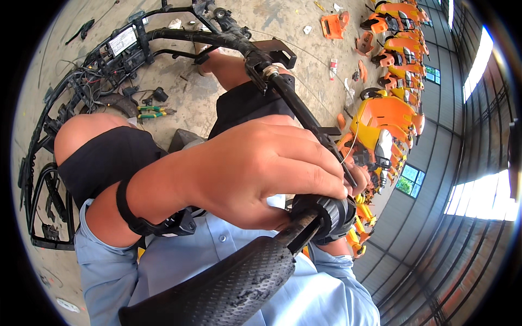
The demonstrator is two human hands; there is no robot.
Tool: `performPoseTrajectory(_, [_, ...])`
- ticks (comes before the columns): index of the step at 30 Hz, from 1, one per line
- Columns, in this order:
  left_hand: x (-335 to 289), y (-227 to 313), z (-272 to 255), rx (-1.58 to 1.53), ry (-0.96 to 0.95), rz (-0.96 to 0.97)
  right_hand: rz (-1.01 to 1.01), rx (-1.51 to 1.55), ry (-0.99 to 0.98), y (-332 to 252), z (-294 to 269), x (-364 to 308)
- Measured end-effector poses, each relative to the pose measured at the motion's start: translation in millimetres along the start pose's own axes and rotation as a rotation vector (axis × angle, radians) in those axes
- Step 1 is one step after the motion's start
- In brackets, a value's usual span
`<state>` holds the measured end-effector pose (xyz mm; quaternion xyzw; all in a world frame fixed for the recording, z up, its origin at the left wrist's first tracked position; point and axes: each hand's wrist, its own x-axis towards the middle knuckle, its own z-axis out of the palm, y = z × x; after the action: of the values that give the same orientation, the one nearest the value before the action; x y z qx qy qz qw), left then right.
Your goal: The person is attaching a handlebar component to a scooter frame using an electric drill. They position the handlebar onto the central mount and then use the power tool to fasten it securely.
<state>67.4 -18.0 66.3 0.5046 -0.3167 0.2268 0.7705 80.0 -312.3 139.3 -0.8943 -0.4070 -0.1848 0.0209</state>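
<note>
A black handlebar [302,106] slants from a stripped scooter frame [190,36] down toward my chest. It ends near me in a dimpled black rubber grip [228,282], scuffed and dirty. My left hand [247,163], with a black strap on its wrist, comes across from the left. Its fingers and thumb close round a black ring-shaped control housing [331,214] at the grip's inner end. My right hand [360,178] is mostly hidden behind the bar and housing. Its bent fingertips press close to the bar, and what they hold cannot be made out. A thin cable [356,138] curves beside them.
My bent knees [89,136] straddle the frame's front. Exposed wiring [100,81] fills the frame at left. Green-and-yellow-handled pliers [155,111] lie on the concrete floor [179,103]. Orange and yellow scooters [383,117] line the right side, with loose orange panels [333,26] near them.
</note>
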Motion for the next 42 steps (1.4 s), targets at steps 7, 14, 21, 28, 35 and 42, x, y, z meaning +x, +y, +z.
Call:
performPoseTrajectory(7, [2,1,5,-0.048,-0.017,-0.011,0.019,0.007,0.024,-4,2,1])
performPoseTrajectory(14, [0,-7,10,-0.157,-0.081,0.021,0.032,-0.011,0.05,-9,0,6])
performPoseTrajectory(21, [1,-5,6,-0.125,-0.031,0.024,0.143,0.055,0.069,-16,3,7])
performPoseTrajectory(28, [1,-8,5,-0.114,-0.032,0.061,0.093,0.031,0.036,-10,3,2])
performPoseTrajectory(35, [1,-6,8,-0.209,-0.019,0.085,0.084,0.019,0.024,-14,-2,3])
performPoseTrajectory(42, [-2,0,6,-0.233,0.042,0.026,0.128,-0.037,-0.039,-14,-2,2])
